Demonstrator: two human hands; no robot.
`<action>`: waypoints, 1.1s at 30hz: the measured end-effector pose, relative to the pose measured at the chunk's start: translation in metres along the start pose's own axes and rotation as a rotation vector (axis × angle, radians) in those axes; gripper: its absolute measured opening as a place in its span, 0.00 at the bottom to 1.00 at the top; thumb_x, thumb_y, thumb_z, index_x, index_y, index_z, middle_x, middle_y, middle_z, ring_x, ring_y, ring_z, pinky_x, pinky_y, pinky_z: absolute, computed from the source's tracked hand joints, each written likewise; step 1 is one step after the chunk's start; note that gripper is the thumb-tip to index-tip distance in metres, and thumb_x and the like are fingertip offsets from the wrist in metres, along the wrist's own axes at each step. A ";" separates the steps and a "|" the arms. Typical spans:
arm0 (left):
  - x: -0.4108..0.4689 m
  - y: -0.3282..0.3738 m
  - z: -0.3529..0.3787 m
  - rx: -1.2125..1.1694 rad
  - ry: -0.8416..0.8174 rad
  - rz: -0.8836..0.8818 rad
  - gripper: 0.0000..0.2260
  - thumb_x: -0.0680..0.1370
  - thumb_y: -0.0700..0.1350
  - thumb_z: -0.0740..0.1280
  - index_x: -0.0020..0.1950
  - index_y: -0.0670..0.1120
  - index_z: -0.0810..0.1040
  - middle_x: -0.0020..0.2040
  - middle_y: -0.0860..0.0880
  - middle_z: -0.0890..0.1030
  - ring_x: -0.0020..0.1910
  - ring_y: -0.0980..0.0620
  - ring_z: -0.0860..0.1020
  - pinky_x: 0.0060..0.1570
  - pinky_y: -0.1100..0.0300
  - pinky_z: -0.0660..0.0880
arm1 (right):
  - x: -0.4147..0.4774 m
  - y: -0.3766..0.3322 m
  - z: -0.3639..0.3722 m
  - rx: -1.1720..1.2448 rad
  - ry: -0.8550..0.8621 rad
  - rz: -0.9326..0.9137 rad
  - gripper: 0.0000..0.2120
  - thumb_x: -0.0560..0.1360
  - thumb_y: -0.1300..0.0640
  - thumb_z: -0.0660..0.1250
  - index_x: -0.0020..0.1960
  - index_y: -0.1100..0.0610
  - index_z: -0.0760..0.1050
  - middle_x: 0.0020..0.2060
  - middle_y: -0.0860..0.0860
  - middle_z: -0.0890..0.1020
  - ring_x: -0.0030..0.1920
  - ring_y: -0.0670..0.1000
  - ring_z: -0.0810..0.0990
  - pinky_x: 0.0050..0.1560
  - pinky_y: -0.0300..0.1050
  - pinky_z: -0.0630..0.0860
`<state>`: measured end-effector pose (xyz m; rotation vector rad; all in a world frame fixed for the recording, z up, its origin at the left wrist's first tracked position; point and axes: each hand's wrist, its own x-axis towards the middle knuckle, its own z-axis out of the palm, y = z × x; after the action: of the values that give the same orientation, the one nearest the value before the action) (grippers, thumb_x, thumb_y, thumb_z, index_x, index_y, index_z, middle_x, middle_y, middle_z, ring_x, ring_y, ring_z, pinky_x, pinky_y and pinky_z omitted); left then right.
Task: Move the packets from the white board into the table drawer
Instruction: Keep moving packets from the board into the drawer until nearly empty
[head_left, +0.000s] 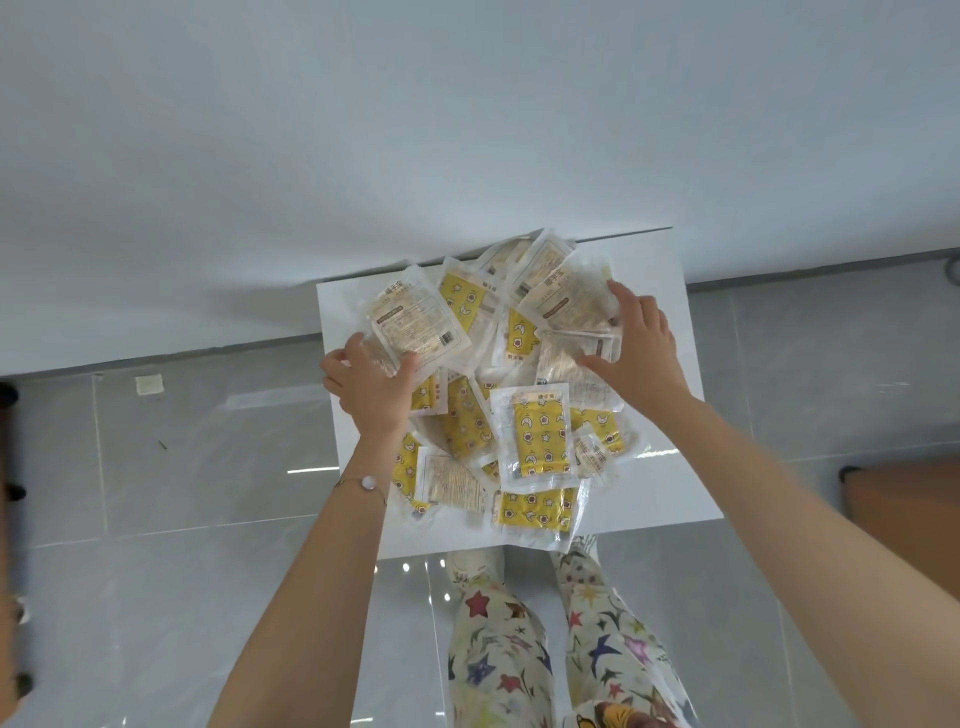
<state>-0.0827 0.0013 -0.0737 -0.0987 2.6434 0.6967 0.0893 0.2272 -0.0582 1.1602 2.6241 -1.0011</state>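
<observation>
A person's left hand (371, 387) and right hand (641, 343) reach down into a loose heap of packets (540, 447) piled on a flat, rectangular white board (667, 488). The board lies on a glossy grey tiled floor (156, 493), its far edge against a plain white wall (415, 130).

The packets are flat, clear, crinkled plastic sachets. Many show a yellow insert printed with small stars, moons and flowers. Others lie with a pale, text-covered side up. They overlap at all angles and cover most of the board's middle, and a few at the far edge lean against the wall.

The left hand grips a pale printed packet (410, 325) at the heap's far left. Its thumb lies on the packet's near corner and its fingers curl under the edge, so the sachet tilts up off the pile.

The right hand is spread over the far right of the heap. Its fingers are nearly straight on a beige-labelled packet (566, 299), and its thumb presses a clear sachet just below. It grasps nothing.

A thin chain bracelet (368, 483) with a round pale bead circles the left wrist. Star-patterned trousers (498, 649) and pale shoes (470, 561) show at the board's near edge.
</observation>
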 end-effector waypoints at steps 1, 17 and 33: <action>-0.001 -0.001 -0.002 -0.024 -0.008 0.012 0.31 0.72 0.49 0.74 0.71 0.42 0.65 0.68 0.40 0.61 0.68 0.42 0.59 0.56 0.53 0.66 | -0.002 -0.001 0.001 0.062 0.006 0.025 0.40 0.69 0.52 0.76 0.75 0.55 0.58 0.62 0.55 0.70 0.59 0.54 0.71 0.63 0.53 0.70; -0.022 -0.002 -0.011 -0.342 -0.060 -0.086 0.19 0.72 0.40 0.73 0.59 0.43 0.71 0.51 0.52 0.75 0.50 0.53 0.75 0.43 0.68 0.70 | -0.011 -0.002 0.002 0.293 -0.100 0.259 0.20 0.70 0.55 0.75 0.49 0.58 0.65 0.40 0.49 0.73 0.37 0.50 0.72 0.34 0.40 0.70; -0.067 0.011 -0.064 -0.525 -0.053 0.040 0.14 0.78 0.39 0.64 0.59 0.52 0.66 0.58 0.48 0.74 0.55 0.52 0.78 0.40 0.66 0.79 | -0.034 -0.043 -0.053 0.800 -0.037 0.278 0.17 0.73 0.64 0.70 0.59 0.54 0.69 0.46 0.47 0.75 0.46 0.48 0.76 0.42 0.41 0.75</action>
<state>-0.0468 -0.0226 0.0084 -0.1707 2.3533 1.3696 0.0925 0.2172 0.0173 1.5415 1.9561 -2.0477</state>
